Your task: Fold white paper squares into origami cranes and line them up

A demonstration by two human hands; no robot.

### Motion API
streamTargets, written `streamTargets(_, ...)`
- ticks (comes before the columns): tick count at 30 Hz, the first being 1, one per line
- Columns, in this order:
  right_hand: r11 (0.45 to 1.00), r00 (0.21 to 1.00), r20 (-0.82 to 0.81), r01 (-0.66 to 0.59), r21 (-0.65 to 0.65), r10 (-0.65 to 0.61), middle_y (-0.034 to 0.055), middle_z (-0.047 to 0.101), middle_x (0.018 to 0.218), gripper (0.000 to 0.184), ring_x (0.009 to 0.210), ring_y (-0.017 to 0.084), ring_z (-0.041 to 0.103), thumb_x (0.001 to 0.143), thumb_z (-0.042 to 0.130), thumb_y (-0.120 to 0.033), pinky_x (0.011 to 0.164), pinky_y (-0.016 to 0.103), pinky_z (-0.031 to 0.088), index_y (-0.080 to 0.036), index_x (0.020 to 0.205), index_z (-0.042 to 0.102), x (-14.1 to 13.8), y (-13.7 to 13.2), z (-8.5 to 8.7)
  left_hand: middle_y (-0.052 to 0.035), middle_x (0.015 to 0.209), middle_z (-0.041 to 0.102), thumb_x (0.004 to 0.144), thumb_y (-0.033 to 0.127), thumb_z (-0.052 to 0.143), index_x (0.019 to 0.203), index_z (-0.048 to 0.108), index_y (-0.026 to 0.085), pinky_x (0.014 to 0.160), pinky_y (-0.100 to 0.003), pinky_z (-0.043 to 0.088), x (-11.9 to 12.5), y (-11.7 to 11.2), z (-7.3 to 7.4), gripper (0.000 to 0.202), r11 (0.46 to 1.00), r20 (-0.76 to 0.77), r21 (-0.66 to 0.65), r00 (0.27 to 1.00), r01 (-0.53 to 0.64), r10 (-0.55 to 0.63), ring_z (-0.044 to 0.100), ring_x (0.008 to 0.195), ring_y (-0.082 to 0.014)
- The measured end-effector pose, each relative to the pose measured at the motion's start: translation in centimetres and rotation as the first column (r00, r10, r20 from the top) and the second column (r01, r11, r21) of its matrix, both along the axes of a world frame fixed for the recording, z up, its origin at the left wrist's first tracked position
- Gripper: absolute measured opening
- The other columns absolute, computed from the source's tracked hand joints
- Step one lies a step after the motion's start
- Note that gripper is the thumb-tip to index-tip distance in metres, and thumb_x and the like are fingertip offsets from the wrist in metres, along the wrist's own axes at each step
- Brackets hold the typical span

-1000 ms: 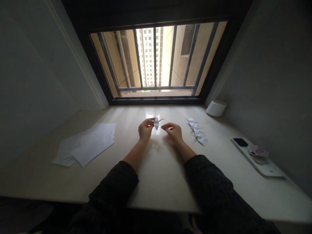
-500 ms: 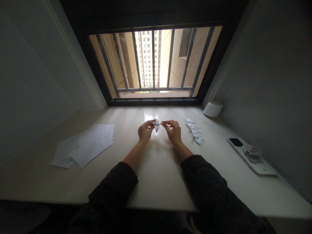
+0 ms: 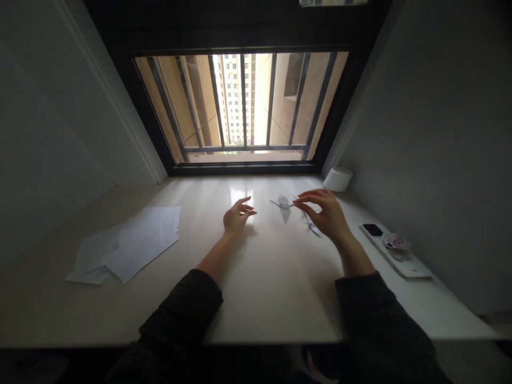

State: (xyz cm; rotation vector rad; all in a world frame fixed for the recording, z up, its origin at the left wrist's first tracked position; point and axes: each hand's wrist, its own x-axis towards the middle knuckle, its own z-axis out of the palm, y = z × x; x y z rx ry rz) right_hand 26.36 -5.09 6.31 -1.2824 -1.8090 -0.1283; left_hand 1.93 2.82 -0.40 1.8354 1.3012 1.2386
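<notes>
Between the thumb and fingers of my right hand (image 3: 323, 212) is one pointed end of a white folded paper crane (image 3: 284, 206). Its wings are spread and its other thin point faces left. Behind and below that hand, more paper cranes (image 3: 313, 227) sit on the white surface, partly hidden by the fingers. My left hand (image 3: 237, 216) is to the left of the held crane, apart from it, with fingers loosely curved, a gap between thumb and fingertips, and nothing in them.
Loose white paper sheets (image 3: 140, 240) lie overlapping on the left of the white sill (image 3: 256, 298). At right are a phone (image 3: 394, 250) with a round grip on its back and a white cylindrical object (image 3: 338, 179) by the wall. A barred window (image 3: 244, 101) stands behind.
My left hand has let go of the paper crane. My right hand has carried it rightward, towards the other cranes. The view has shifted slightly.
</notes>
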Motion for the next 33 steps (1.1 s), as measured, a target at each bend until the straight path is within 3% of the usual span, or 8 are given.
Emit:
streamTargets(3,0.997,0.994,0.085,0.069,0.026,-0.071,0.004,0.068,0.093,0.018,0.092,0.023,0.055,0.083,0.058,-0.039,0.085,0.041,0.041,-0.027,0.089,0.071,4.6,-2.6,-0.9,0.0029,0.09,0.071,0.073,0.032,0.068,0.112,0.06,0.032,0.068,-0.025,0.046,0.0,-0.1,0.1,0.04,1.0,-0.026,-0.015,1.0,0.001,-0.001,0.064,0.075,-0.0133)
streamTargets(6,0.986,0.98,0.109,0.16,0.053,-0.165,0.005,0.068,0.092,0.019,0.09,0.024,0.054,0.083,0.058,-0.041,0.083,0.042,0.043,-0.027,0.089,0.071,8.0,-4.3,-3.7,0.0028,0.088,0.072,0.073,0.034,0.068,0.11,0.061,0.033,0.067,-0.025,0.045,0.0,-0.1,0.0,0.038,1.0,-0.037,-0.029,0.999,0.012,-0.013,0.064,0.074,-0.0134)
streamTargets(9,0.981,0.972,0.135,0.193,0.024,-0.194,0.005,0.068,0.094,0.019,0.091,0.025,0.054,0.083,0.058,-0.041,0.084,0.044,0.042,-0.029,0.088,0.071,9.6,-5.0,-6.3,0.0025,0.085,0.072,0.073,0.035,0.067,0.107,0.064,0.032,0.065,-0.025,0.045,0.1,-0.1,-0.3,0.034,0.999,-0.03,-0.02,0.999,0.025,-0.026,0.064,0.072,-0.0137)
streamTargets(12,0.983,0.975,0.14,0.181,-0.036,-0.175,0.0044,0.068,0.093,0.018,0.09,0.025,0.055,0.082,0.058,-0.042,0.083,0.044,0.043,-0.031,0.088,0.071,9.8,-5.0,-7.7,0.0019,0.083,0.071,0.073,0.035,0.067,0.104,0.065,0.031,0.062,-0.024,0.044,0.2,0.0,-0.6,0.032,0.999,-0.016,-0.016,0.999,0.04,-0.041,0.063,0.071,-0.014)
streamTargets(17,0.98,0.975,0.157,0.173,-0.102,-0.156,0.0055,0.067,0.095,0.017,0.091,0.026,0.054,0.083,0.057,-0.038,0.082,0.045,0.044,-0.031,0.089,0.071,9.3,-4.7,-8.1,0.0015,0.082,0.071,0.072,0.033,0.067,0.103,0.066,0.031,0.061,-0.024,0.044,0.2,0.0,-0.6,0.03,0.999,-0.017,-0.012,0.999,0.044,-0.045,0.063,0.07,-0.0136)
streamTargets(33,0.963,0.962,0.094,0.261,-0.061,-0.255,0.0071,0.067,0.095,0.03,0.091,0.025,0.056,0.081,0.059,-0.045,0.083,0.043,0.044,-0.028,0.104,0.068,9.1,-4.9,-7.7,0.0013,0.081,0.071,0.071,0.033,0.068,0.101,0.067,0.03,0.058,-0.023,0.044,0.3,-0.2,-0.5,0.031,0.998,0.005,-0.033,0.999,0.055,-0.055,0.063,0.068,-0.0137)
